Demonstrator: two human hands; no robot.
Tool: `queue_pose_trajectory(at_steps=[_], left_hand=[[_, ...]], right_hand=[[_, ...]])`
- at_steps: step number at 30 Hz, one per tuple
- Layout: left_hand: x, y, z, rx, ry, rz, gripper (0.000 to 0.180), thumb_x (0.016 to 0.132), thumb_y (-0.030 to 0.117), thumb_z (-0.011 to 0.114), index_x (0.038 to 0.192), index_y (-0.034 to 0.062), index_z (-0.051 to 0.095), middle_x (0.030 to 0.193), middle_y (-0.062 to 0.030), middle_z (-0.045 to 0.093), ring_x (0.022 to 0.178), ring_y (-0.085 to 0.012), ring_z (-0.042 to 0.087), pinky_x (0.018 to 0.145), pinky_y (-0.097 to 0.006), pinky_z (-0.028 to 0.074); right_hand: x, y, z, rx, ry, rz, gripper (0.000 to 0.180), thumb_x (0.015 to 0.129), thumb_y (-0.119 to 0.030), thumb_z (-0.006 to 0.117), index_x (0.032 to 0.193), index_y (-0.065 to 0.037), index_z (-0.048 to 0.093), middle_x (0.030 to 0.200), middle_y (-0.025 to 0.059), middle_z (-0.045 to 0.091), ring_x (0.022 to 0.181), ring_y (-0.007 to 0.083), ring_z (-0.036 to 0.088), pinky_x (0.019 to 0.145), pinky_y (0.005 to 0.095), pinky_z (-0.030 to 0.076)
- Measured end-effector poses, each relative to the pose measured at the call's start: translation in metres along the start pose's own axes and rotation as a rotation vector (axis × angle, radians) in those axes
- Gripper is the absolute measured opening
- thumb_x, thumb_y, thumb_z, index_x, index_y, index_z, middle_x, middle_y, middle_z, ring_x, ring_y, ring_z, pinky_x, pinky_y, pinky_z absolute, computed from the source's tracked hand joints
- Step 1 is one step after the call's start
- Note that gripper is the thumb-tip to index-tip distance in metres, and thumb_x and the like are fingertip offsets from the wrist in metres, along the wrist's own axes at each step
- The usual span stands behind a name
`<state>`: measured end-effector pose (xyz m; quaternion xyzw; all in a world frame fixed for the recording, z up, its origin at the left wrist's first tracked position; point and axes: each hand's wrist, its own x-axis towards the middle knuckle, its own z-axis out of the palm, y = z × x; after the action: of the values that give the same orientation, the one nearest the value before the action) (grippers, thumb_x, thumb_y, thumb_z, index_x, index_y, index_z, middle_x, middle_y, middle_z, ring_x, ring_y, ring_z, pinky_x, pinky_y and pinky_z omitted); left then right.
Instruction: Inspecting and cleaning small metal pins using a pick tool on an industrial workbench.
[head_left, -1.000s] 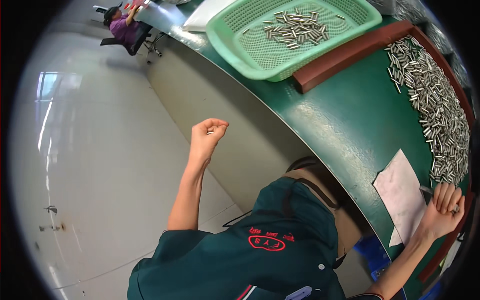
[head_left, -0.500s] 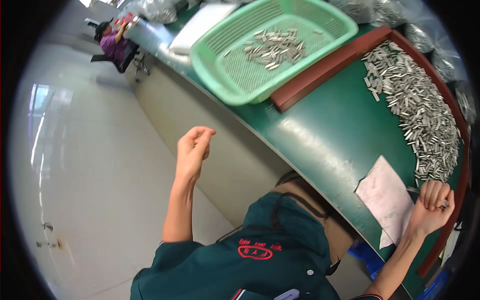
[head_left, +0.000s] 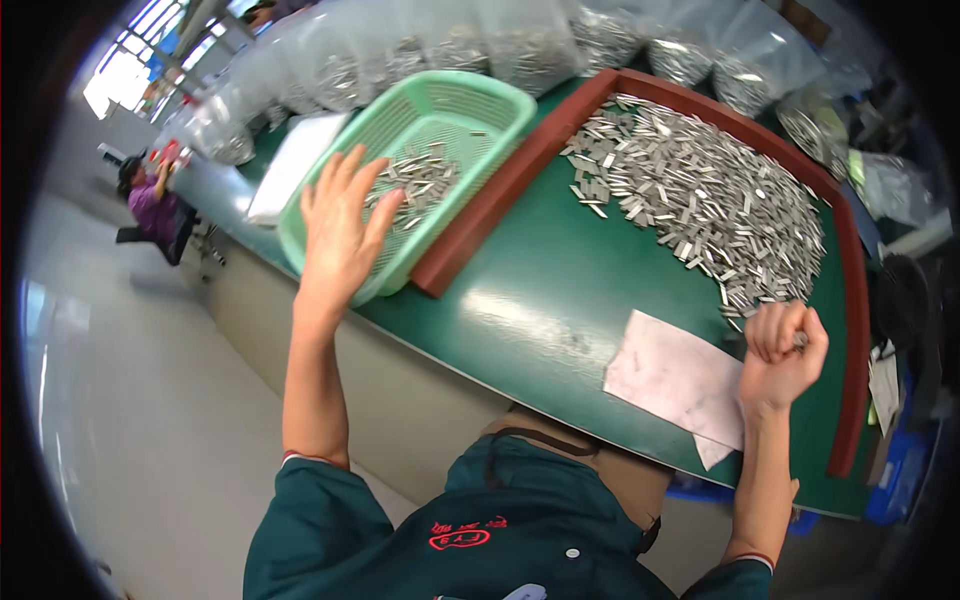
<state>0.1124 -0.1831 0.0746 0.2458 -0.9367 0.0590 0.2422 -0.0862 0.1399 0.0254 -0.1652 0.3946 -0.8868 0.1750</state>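
My left hand (head_left: 340, 225) is open, fingers spread, over the near left side of a green plastic basket (head_left: 505, 150). Small metal pieces (head_left: 428, 182) lie loose on the basket floor beyond my fingers. My right hand (head_left: 785, 350) is closed in a fist at the near end of a large pile of short silver metal pieces (head_left: 700, 190). A bit of grey metal shows between its thumb and fingers; how many pieces it holds is hidden. Beside my right wrist lies a pale, stained sheet (head_left: 680, 385).
A reddish-brown raised border (head_left: 520, 190) edges the pile on the green table (head_left: 540, 300). Clear bags (head_left: 530, 50) of metal pieces line the back. A white slab (head_left: 292, 165) lies left of the basket. A person in purple (head_left: 150, 200) sits far left.
My left hand has risen from beside the table to over the basket, and its fingers have opened. The view has turned; my right hand remains closed by the pile.
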Motion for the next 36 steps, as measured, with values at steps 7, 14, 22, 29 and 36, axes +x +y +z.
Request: queue_pose_trajectory(at_steps=[7,14,22,29,36], left_hand=[[0.017,0.098,0.026,-0.463,0.065,0.27,0.017,0.066,0.003,0.064,0.081,0.002,0.058,0.077,-0.01,0.053,0.073,-0.0272,0.05,0.066,-0.036,0.04],[0.042,0.136,0.09,-0.348,-0.1,0.437,0.011,0.065,-0.001,0.06,0.075,0.0021,0.059,0.073,-0.0091,0.051,0.074,-0.0263,0.048,0.066,-0.036,0.041],[0.048,0.138,0.111,-0.436,-0.132,0.483,0.01,0.068,0.001,0.06,0.077,0.001,0.056,0.076,-0.0092,0.049,0.076,-0.026,0.046,0.068,-0.035,0.04],[0.041,0.137,0.111,-0.456,-0.133,0.411,0.011,0.068,-0.001,0.059,0.076,0.0007,0.052,0.076,-0.0114,0.047,0.075,-0.0281,0.045,0.067,-0.036,0.038],[0.024,0.178,0.094,-1.544,-0.814,-0.126,0.011,0.084,0.011,0.054,0.088,0.0022,0.05,0.079,-0.0037,0.052,0.066,-0.0096,0.051,0.06,-0.022,0.042]], right_hand=[[-0.001,0.008,-0.011,-0.193,-0.082,-0.111,0.038,0.086,-0.023,0.032,0.051,-0.008,0.03,0.044,-0.0014,0.025,0.043,0.0087,0.019,0.043,0.0257,0.017],[-0.01,0.012,-0.013,-0.613,-0.289,-0.412,0.03,0.075,-0.015,0.039,0.048,-0.001,0.035,0.043,0.0033,0.035,0.04,0.0106,0.027,0.038,0.0265,0.019],[-0.006,0.009,-0.016,-0.605,-0.29,-0.4,0.028,0.074,-0.012,0.039,0.048,-0.001,0.035,0.043,0.0033,0.035,0.039,0.0106,0.027,0.037,0.0268,0.02],[-0.004,0.011,-0.018,-0.6,-0.269,-0.38,0.029,0.076,-0.012,0.038,0.049,-0.001,0.035,0.044,0.0037,0.035,0.041,0.0108,0.028,0.038,0.0266,0.021],[-0.006,0.007,-0.019,-0.613,-0.257,-0.372,0.03,0.077,-0.012,0.038,0.049,-0.001,0.035,0.044,0.0034,0.034,0.04,0.0105,0.028,0.038,0.0266,0.021]])
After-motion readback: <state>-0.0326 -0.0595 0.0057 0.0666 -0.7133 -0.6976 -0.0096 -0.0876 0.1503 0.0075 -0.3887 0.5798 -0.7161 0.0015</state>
